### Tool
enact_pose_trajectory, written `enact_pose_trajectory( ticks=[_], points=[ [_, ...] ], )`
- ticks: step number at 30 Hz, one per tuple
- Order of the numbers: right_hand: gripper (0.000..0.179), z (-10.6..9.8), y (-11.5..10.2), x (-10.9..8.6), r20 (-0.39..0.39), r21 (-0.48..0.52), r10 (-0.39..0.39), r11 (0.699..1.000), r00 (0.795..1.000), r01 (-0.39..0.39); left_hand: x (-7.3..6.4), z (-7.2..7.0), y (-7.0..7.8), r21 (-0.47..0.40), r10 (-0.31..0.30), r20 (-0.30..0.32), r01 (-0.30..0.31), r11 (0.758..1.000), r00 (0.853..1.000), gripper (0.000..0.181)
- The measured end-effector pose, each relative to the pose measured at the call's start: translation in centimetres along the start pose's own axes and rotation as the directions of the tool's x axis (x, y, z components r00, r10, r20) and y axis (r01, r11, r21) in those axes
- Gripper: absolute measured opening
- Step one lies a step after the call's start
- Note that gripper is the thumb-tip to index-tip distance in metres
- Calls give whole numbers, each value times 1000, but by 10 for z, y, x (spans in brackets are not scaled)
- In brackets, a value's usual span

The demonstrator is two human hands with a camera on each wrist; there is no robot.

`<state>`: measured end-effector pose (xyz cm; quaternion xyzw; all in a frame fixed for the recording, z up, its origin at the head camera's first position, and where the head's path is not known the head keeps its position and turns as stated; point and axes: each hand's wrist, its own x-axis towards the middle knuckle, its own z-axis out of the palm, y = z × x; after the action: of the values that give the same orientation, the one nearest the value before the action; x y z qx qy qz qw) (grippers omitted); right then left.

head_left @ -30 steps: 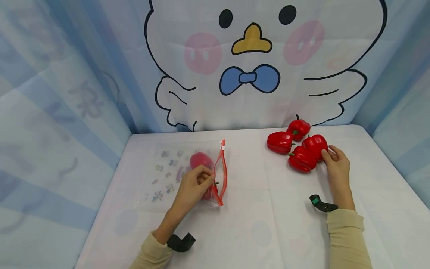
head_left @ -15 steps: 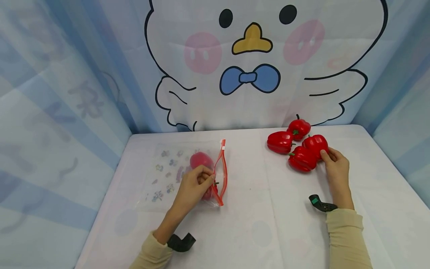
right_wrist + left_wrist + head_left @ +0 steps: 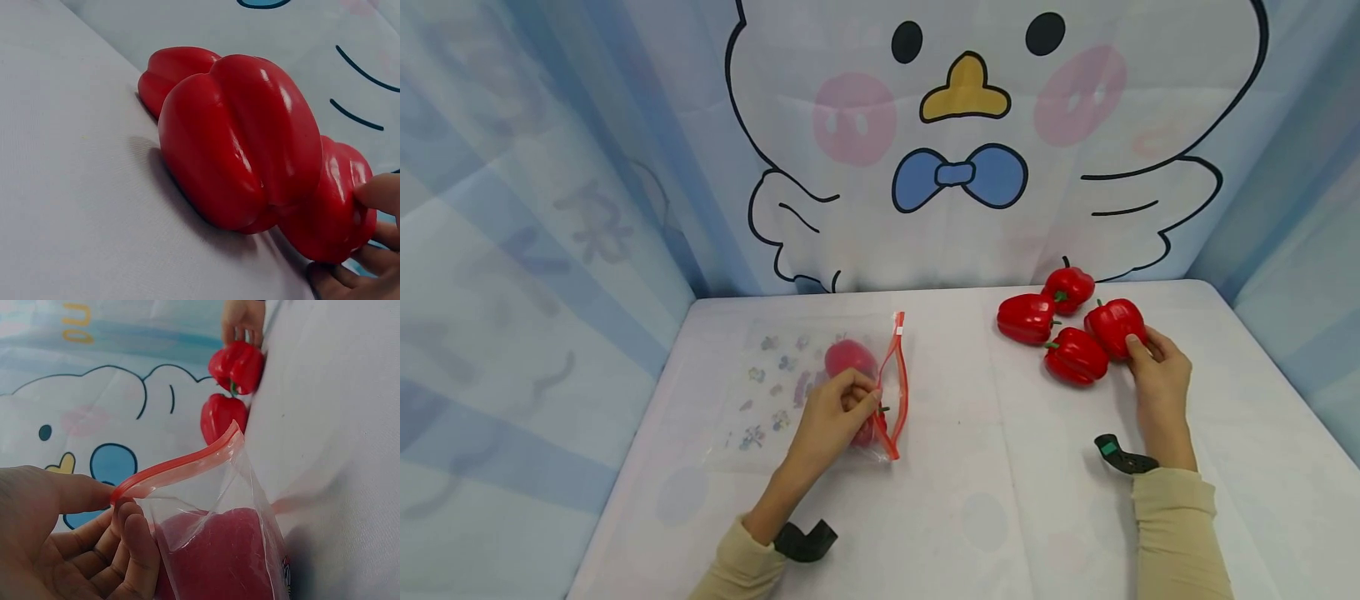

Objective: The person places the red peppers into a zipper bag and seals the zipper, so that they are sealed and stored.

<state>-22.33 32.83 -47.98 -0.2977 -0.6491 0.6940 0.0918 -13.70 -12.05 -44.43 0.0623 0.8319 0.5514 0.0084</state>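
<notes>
Red pepper (image 3: 1115, 328) pinched in right hand (image 3: 1162, 377); left hand (image 3: 835, 410) pinches rim (image 3: 904, 387) of bag (image 3: 786, 387); glossy pepper could slip; slack left grip could let rim collapse.

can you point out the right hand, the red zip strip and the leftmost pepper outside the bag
right hand (image 3: 1162, 383): head view, middle of the hand
red zip strip (image 3: 176, 463): left wrist view, partway along its edge
leftmost pepper (image 3: 1025, 318): head view, middle of its side
</notes>
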Motion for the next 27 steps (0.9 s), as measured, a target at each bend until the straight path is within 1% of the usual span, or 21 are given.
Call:
enact_pose_trajectory(
  ticks=[5,8,12,17,22,27],
  points=[
    [60,-1,0,-1,11,93,-19,995,1000,18,0,0,0,-3,2,0,-2,1000,1000,8],
    [63,-2,0,-1,34,152,-26,988,999,21,-1,0,0,1,-2,0,2,1000,1000,8],
    [69,-5,-3,-4,74,234,-34,972,997,16,0,0,1,10,-7,0,7,1000,1000,9],
    [75,-9,-9,-9,125,333,-52,943,991,8,-1,0,1,20,-9,-2,9,1000,1000,9],
    [76,-7,-17,-14,143,368,-85,929,986,27,-1,-1,3,18,-13,-1,13,1000,1000,9],
    [75,-4,-23,-20,191,393,-136,918,972,51,-1,0,4,20,-6,0,6,1000,1000,9]
  ],
)
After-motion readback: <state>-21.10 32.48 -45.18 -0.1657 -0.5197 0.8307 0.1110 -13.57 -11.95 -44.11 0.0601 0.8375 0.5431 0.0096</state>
